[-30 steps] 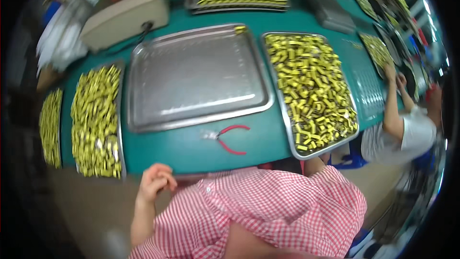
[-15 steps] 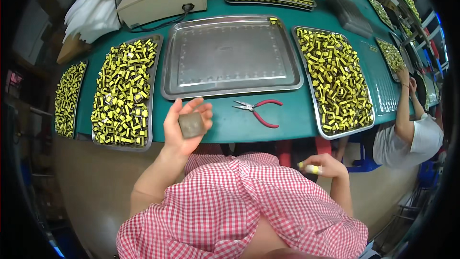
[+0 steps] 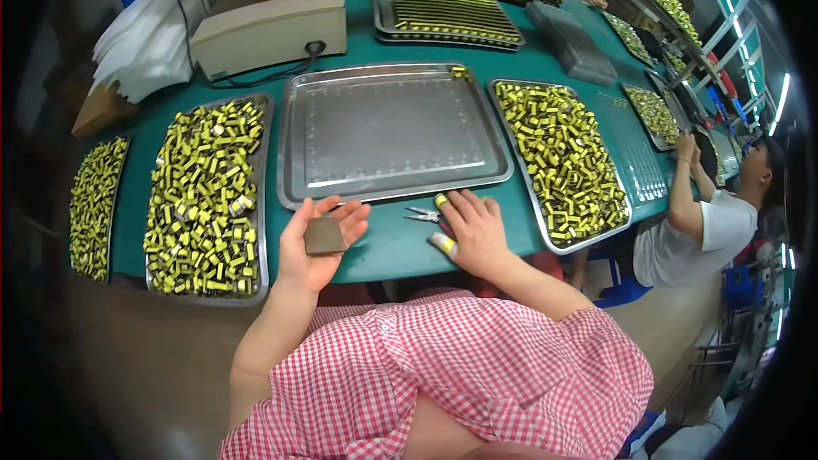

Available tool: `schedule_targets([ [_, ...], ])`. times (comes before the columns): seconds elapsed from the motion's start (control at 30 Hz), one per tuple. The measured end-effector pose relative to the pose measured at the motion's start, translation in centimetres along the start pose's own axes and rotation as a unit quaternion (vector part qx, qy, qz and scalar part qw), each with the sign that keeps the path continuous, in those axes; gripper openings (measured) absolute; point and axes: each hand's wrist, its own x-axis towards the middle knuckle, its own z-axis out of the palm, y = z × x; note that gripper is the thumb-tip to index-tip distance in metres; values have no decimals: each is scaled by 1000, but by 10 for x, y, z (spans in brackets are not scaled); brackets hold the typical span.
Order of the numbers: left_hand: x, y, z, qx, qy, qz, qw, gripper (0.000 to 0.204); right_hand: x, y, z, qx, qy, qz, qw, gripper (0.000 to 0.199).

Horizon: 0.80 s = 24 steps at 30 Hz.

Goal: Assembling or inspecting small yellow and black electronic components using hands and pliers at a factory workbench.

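Note:
On the palm of my left hand (image 3: 308, 268) rests a small square block (image 3: 325, 236), brownish grey, with the fingers curled loosely upward beside it. My right hand (image 3: 477, 238) reaches over the table's front edge, fingers spread, palm down, with yellow and white wraps on the thumb and a fingertip. Beneath it lie the pliers (image 3: 423, 214); only their metal jaws show clearly, and the red handles are mostly covered by the hand. Just beyond both hands sits a large metal tray (image 3: 383, 128), bare except for a few small yellow parts (image 3: 460, 72) at its far right corner.
Trays heaped with yellow parts stand left (image 3: 204, 204), far left (image 3: 98, 204) and right (image 3: 562, 162). At the back are a beige machine (image 3: 273, 34) with a black cable and a tray of lined-up yellow parts (image 3: 447, 17). A co-worker (image 3: 699, 230) sits at right.
My right hand has come up from beside my body onto the table, over the pliers. My left hand still bears the block, now tilted differently. The whole view has shifted slightly.

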Motion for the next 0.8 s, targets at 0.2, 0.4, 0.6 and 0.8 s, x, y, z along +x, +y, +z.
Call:
schedule_targets([
  [0.2, 18, -6, -16, 122, -34, 17, 992, 26, 0, 3, 1, 7, -2, -2, 1000, 44],
  [0.4, -5, 3, -43, 447, 52, 224, 864, 15, 2, 16, 6, 40, 23, -27, 999, 40],
  [0.6, -26, 8, -50, 582, 44, 409, 702, 12, 12, 20, 7, 81, 82, -1, 993, 34],
  [0.8, -23, 14, -49, 638, 27, 396, 660, 12, 13, 26, -4, 204, 57, 69, 975, 38],
])
